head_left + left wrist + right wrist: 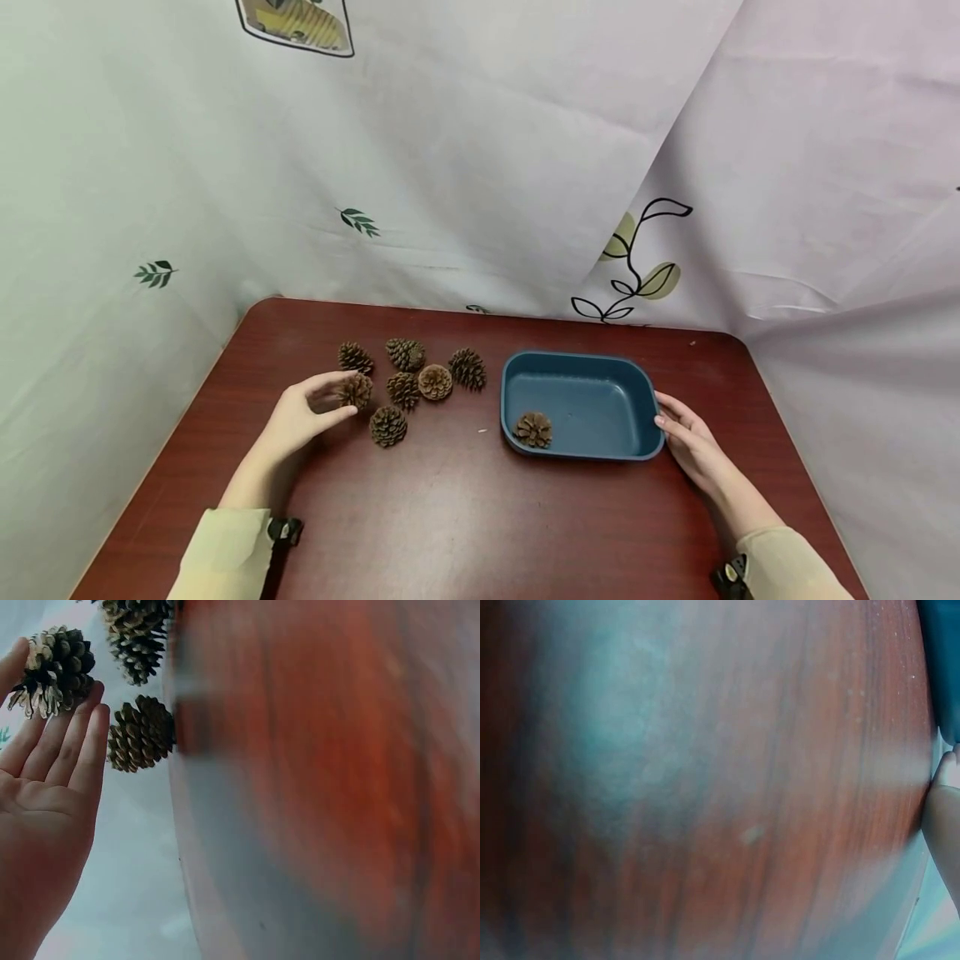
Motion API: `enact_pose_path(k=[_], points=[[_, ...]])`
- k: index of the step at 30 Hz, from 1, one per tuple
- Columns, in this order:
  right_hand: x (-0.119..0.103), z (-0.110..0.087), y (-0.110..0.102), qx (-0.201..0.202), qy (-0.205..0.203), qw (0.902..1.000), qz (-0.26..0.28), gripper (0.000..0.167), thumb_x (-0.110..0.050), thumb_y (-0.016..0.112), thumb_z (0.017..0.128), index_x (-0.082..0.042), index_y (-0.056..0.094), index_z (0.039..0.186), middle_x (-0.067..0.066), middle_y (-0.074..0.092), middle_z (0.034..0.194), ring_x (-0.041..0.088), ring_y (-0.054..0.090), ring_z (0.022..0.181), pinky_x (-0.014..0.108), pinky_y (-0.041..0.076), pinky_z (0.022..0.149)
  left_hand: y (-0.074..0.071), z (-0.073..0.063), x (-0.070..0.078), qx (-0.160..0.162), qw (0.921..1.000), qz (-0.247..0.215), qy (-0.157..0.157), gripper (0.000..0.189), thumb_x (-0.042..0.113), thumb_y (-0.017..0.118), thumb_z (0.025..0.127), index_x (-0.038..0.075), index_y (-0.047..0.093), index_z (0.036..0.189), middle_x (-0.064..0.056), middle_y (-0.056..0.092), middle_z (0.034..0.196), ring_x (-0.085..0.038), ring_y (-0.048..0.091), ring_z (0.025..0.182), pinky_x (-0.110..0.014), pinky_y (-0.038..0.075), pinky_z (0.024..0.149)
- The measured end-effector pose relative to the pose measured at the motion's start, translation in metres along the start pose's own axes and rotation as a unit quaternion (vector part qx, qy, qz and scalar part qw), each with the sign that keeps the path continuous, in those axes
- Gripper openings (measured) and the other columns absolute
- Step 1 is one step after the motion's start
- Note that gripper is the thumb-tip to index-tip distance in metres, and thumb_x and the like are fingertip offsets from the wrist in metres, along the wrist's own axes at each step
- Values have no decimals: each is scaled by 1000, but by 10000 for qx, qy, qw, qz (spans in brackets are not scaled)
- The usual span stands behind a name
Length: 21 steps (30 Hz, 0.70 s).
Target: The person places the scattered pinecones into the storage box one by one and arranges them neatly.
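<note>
In the head view my left hand (pixel 302 417) pinches a pine cone (pixel 355 391) between thumb and fingertips. The left wrist view shows that cone (pixel 56 673) between the thumb and the nearly straight fingers, apart from the upright cone (pixel 141 735) beside it. Several brown pine cones, among them an open round one (pixel 388 426), lie just right of the hand. My right hand (pixel 697 446) rests its thumb and fingers against the right end of a blue rectangular tray (pixel 600 408). One pine cone (pixel 533 429) sits in the tray's near left corner.
The dark red table (pixel 465 533) has rounded far corners and a glossy patch in front. White patterned cloth (pixel 480 167) hangs behind it and at both sides. A far-right pine cone (pixel 468 369) of the group lies left of the tray.
</note>
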State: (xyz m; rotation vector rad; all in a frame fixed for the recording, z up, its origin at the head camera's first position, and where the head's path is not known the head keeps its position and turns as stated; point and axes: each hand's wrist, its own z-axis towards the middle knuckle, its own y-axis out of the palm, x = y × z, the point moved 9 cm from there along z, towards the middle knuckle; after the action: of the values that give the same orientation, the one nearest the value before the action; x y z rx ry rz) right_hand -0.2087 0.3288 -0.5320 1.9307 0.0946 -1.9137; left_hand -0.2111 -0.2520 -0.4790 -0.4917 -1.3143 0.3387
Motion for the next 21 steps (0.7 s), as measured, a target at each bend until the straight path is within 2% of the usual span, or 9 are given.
enact_pose_path(k=[2,7,10,13,15,18,21], points=[[0,0,0,-4,-3,10000,6,46,5,38,111,-21,59,143,-14,66,141,-3,62,128,12,52,103,2,2,4,16,9998,-194,85,49,4,82,92,3,69,139,-11,72,135,19,60,108,-7,55,94],[0,-1,-1,3,15,10000,21,46,5,37,111,-21,59,143,-14,66,141,-3,62,128,12,52,103,10,10,15,-97,9972,-703,217,46,0,79,93,-1,68,138,26,68,127,16,63,112,-6,55,95],[1,-1,-1,-7,15,10000,14,46,4,37,111,-22,59,143,-14,66,141,-3,62,128,12,53,103,16,15,22,-208,9948,-969,252,47,-1,78,94,-3,66,139,33,65,126,15,63,115,-7,55,96],[0,-1,-1,-49,-24,10000,62,46,5,37,111,-21,58,144,-13,66,142,-2,62,128,12,53,103,23,19,29,-291,9936,-1057,272,48,0,78,93,-2,67,140,31,66,127,14,63,115,-8,55,96],[0,-1,0,-81,-28,9999,66,46,5,37,111,-21,58,144,-13,66,142,-2,62,128,13,52,103,29,22,34,-343,9933,-1057,310,48,0,80,93,-1,67,139,24,69,129,13,64,114,-9,56,97],[0,0,0,-56,25,10000,6,46,4,38,111,-22,58,144,-14,66,142,-3,63,127,12,53,103,38,26,40,-427,9938,-960,356,50,1,82,91,0,68,139,5,73,134,13,64,113,-11,56,98],[0,0,-1,-34,80,10000,-46,46,4,38,112,-22,58,144,-15,67,141,-3,64,126,12,53,102,48,30,47,-528,9937,-906,389,51,2,82,91,0,67,139,-15,71,139,13,64,114,-12,56,99]])
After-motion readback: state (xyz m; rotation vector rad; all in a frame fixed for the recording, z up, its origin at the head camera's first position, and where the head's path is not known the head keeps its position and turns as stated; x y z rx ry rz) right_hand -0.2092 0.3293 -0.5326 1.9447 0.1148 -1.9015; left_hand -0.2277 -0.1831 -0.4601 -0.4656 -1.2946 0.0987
